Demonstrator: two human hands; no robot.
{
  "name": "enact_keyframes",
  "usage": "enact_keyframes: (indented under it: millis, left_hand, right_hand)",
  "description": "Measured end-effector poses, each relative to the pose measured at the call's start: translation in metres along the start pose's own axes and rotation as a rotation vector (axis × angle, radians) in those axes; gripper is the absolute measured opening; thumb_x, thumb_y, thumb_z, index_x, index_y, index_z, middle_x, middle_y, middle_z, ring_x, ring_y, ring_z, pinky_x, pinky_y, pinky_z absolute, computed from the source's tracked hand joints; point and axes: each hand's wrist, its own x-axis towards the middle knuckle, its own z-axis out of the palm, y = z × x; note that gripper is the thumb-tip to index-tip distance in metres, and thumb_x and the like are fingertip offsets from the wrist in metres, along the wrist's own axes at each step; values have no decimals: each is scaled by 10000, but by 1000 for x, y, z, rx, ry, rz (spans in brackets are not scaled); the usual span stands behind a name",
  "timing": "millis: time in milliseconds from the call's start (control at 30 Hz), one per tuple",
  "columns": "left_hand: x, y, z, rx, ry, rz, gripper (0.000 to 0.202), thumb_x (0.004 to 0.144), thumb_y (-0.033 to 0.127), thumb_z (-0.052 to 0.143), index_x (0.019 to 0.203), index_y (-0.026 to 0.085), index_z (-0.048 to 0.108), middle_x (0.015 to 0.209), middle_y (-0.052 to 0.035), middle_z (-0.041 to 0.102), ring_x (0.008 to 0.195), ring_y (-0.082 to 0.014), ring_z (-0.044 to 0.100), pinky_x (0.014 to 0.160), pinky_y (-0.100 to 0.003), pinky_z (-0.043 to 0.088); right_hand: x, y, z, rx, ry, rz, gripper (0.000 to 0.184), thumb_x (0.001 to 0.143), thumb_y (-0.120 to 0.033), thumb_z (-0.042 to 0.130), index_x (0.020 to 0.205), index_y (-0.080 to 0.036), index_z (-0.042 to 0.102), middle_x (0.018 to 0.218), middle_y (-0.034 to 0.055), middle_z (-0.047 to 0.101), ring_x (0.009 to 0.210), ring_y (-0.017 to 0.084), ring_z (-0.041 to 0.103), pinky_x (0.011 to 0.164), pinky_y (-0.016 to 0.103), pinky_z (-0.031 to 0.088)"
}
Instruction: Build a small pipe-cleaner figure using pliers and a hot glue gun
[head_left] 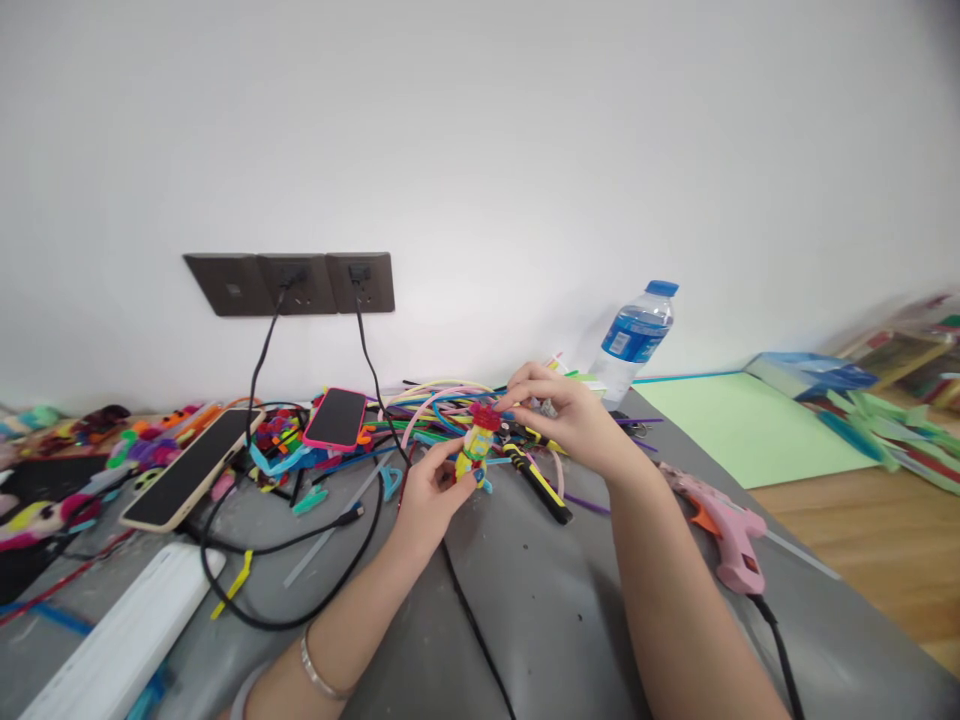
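Note:
Between my hands is a small yellow figure [474,448] with a red top and bits of blue and green; it looks made of fuzzy pipe cleaners. My left hand [435,492] grips its lower body between thumb and fingers, just above the grey table [555,600]. At the red top [489,415], the fingertips of my right hand [559,410] are pinched together, touching or holding it. Behind the figure lies a heap of coloured pipe cleaners [442,405]. A black and yellow tool [538,484] rests just right of the figure.
A pink glue gun [731,530] with a cord lies right of my forearm. A water bottle [637,340] stands by the wall. Two phones, a pink-edged one [337,419] and a pale-cased one [193,468], lie left, with black cables [360,590] and a white power strip [124,640].

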Motion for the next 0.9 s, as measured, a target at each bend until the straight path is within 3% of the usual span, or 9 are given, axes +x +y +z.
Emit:
enact_keyframes:
  millis: [300,500,700,900]
  left_hand:
    - [-3,6,2,-55,-13,-32,419,663,271,794,1062,183,705,999,-68,728,847,-180,644,728,-264,513]
    - [-2,5,3,-14,15,40,378,654,240,776,1025,184,728,1016,-73,744,864,-200,661,779,-309,550]
    - [-3,9,2,28,52,95,283,671,220,760,948,279,771,938,-25,763,833,-249,669,777,-416,565]
    - [-2,8,1,44,41,86,309,672,220,748,979,253,753,978,-33,749,880,-241,657,804,-388,554]
  right_hand:
    - [-1,-1,-2,32,79,-51,106,882,-162,622,902,-221,708,875,47,622,840,191,583,779,343,456]
    - [1,-4,5,26,22,-25,71,853,-162,640,836,-205,693,829,34,599,764,173,553,710,320,449]
    - [1,-9,8,30,20,-36,71,854,-147,614,837,-203,653,825,27,604,752,164,535,693,305,436]
    - [1,-10,8,54,12,-57,67,863,-157,616,859,-207,660,848,35,608,761,169,542,700,313,439]
